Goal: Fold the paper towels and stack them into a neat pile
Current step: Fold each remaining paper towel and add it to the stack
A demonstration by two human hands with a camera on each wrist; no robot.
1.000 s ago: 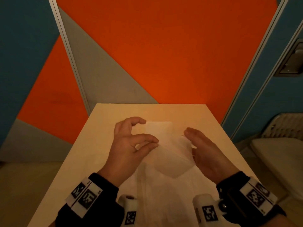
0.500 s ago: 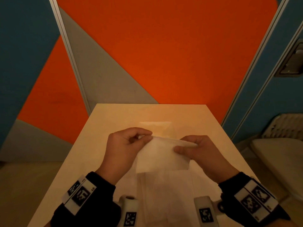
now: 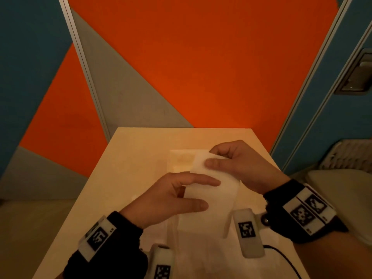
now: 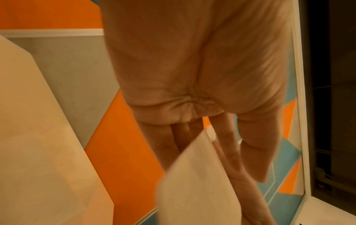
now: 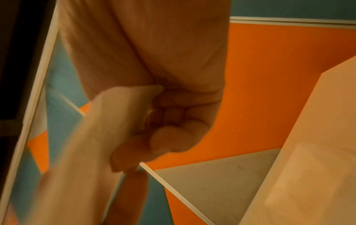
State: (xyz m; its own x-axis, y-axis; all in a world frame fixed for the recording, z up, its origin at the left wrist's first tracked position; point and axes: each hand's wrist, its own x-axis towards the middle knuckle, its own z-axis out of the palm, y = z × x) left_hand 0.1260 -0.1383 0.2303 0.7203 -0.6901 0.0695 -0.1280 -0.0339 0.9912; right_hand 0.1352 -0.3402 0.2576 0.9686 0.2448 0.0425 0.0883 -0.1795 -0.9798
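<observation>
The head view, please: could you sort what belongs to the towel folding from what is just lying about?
Job:
folded paper towel, held by left hand and right hand
unfolded towels near the table edge
table

Lying about:
chair
black cable

I can read no words, numbers or brand names anywhere in my views. The only signs are black-and-white square code markers on the wrist bands (image 3: 98, 235) at seven o'clock and (image 3: 307, 212) at four o'clock.
</observation>
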